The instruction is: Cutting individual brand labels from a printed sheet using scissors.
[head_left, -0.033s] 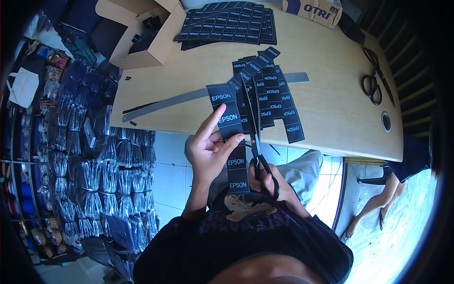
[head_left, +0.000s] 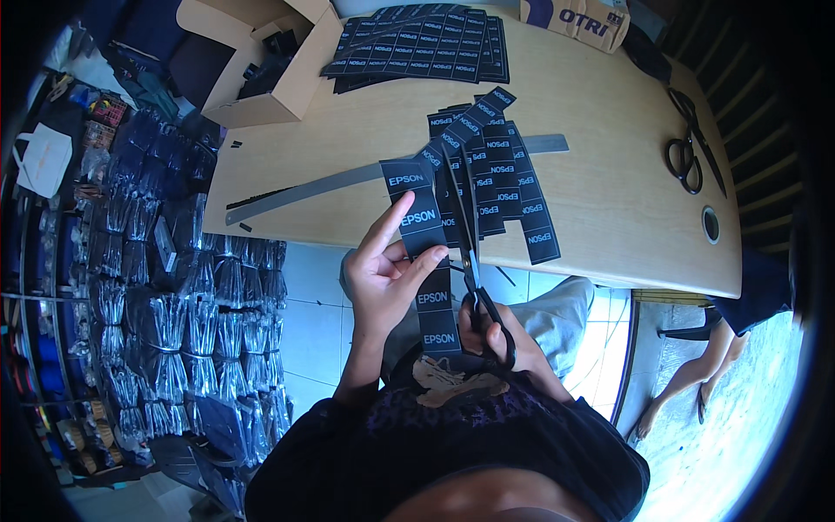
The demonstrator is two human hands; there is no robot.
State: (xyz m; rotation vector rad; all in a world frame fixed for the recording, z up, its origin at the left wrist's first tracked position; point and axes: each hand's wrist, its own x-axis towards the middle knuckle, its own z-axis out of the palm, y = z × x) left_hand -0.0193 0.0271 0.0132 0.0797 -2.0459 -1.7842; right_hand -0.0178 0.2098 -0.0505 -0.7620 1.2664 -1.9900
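My left hand (head_left: 383, 270) pinches a long strip of black labels (head_left: 437, 317) with pale lettering, thumb on one side and fingers on the other. The strip hangs upright in front of my chest, its upper end above the table's near edge. In my right hand (head_left: 496, 335) are black-handled scissors (head_left: 470, 248), fingers in the loops. Their blades point away from me, parted slightly, just right of the strip. Beyond them on the table lie several cut label strips (head_left: 500, 178), overlapping one another. Whether the blades touch any strip I cannot tell.
A metal ruler (head_left: 304, 193) lies across the wooden table (head_left: 609, 191), partly under the strips. Label sheets (head_left: 417, 48) are stacked behind. An open cardboard box (head_left: 304, 74) stands at left, a second pair of scissors (head_left: 687, 161) at right. Bagged goods (head_left: 174, 331) hang left; another person's legs (head_left: 696, 374) show right.
The scissor blades have tipped slightly to the left, and the lower end of the strip has shifted a little. My left hand keeps its hold.
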